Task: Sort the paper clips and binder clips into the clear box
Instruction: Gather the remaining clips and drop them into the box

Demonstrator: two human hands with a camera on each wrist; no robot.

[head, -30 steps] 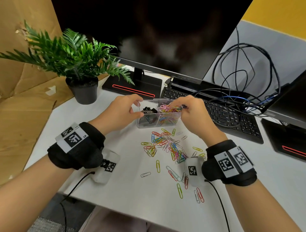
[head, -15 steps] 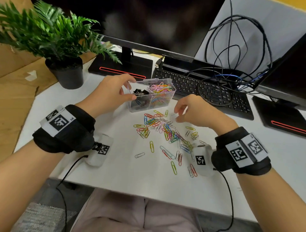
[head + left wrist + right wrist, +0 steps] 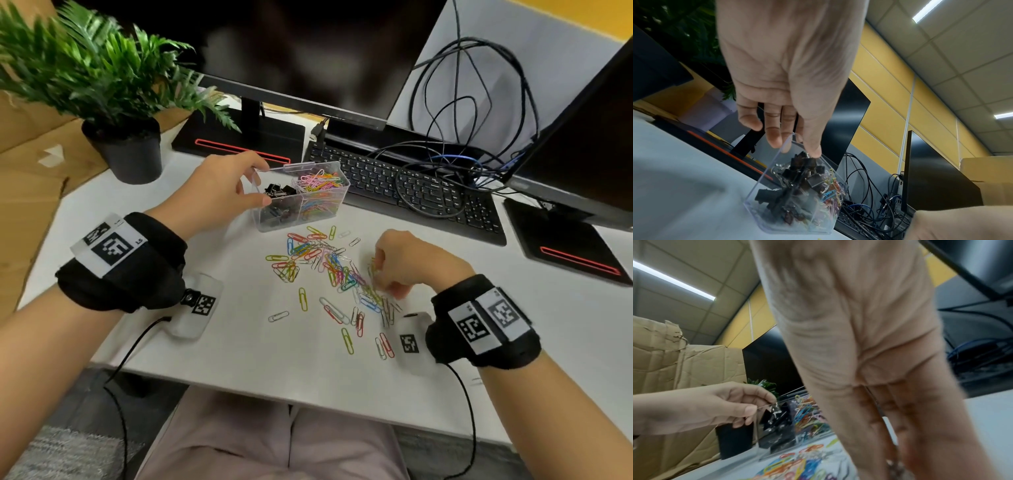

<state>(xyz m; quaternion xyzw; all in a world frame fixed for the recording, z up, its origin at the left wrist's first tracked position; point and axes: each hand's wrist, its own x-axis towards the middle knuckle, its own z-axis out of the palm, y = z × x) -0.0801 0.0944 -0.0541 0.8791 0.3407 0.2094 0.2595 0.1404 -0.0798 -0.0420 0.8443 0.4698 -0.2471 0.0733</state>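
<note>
Paper clips (image 3: 329, 270) lie scattered on the white table (image 3: 239, 342) just before the clear box (image 3: 301, 197) — left hand (image 3: 212, 198) pinches its left wall, right hand (image 3: 407, 263) curls down, grip closed on clips at the heap's right edge; binder clips (image 3: 279, 190) fill the box's left compartment.

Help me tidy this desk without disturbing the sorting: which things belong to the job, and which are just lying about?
Part of the job:
- clear plastic two-compartment box, steadied by the left hand
- black binder clips inside it
- coloured paper clips loose on the white desk, under the right hand

Just lying about:
- potted green plant
- black keyboard
- tangled black cables
</note>
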